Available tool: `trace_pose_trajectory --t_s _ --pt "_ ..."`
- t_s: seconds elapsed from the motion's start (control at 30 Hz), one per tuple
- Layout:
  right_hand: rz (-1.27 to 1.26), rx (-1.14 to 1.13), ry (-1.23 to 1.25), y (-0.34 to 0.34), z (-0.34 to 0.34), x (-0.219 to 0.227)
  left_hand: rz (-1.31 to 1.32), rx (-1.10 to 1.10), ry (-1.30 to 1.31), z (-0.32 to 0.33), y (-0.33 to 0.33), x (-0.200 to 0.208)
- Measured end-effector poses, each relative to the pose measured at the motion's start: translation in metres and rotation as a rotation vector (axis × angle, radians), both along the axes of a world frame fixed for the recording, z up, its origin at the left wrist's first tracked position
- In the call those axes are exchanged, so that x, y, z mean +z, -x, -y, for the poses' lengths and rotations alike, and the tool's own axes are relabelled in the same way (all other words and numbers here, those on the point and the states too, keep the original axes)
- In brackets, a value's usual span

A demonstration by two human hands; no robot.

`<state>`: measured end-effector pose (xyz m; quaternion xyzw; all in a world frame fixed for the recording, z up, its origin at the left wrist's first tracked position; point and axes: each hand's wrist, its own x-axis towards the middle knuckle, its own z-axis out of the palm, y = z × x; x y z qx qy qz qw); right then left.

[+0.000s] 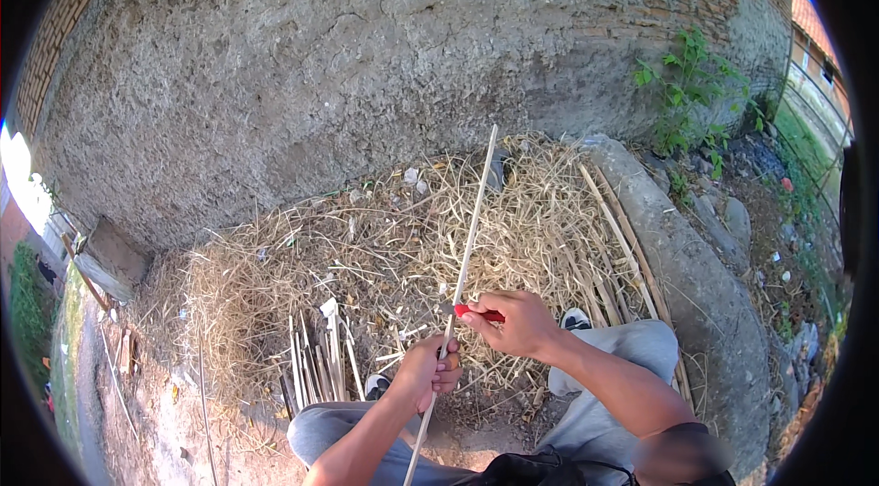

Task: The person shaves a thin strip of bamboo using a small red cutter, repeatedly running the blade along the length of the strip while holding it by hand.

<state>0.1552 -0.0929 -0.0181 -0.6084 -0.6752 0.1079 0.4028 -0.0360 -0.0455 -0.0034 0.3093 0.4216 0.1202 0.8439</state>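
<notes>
A long, pale strip (473, 220) that looks like split bamboo slants up and away in front of me. My left hand (428, 371) is wrapped around its lower part, and the strip's near end runs down between my knees. Just above that grip, my right hand (515, 323) is closed on a small red-handled knife (490, 314). Its short, dark blade points left and meets the strip, or lies right beside it; most of the handle is hidden by my fingers.
Dry, curled shavings (540, 211) cover the ground. Several cut strips (316, 362) lie by my left knee, and longer poles (632, 243) lie along a concrete edge (682, 275) at right. A rough wall (366, 55) stands ahead, with a green plant (691, 83) at its foot.
</notes>
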Motion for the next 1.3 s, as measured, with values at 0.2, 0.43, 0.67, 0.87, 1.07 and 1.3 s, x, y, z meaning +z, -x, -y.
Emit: trace_pose_trajectory --t_s 0.2,0.43,0.67,0.87,1.07,1.3 --pt "0.060 0.011 -0.063 0.003 -0.001 -0.007 -0.087 0.075 -0.163 0.006 0.002 -0.009" --pt "0.023 0.009 -0.139 0.006 0.001 -0.004 -0.040 0.139 -0.218 0.004 0.006 -0.016" --pt "0.037 0.057 -0.152 0.012 0.002 -0.003 -0.073 0.136 -0.219 0.004 0.002 -0.006" --pt "0.108 0.048 -0.220 0.015 0.005 -0.001 -0.086 0.135 -0.306 0.009 0.005 -0.012" --pt "0.160 0.002 -0.282 0.016 0.004 -0.007 -0.031 0.119 -0.236 0.010 0.006 -0.003" --pt "0.134 -0.011 -0.324 0.014 0.001 -0.010 -0.050 0.148 -0.251 0.013 0.000 0.000"
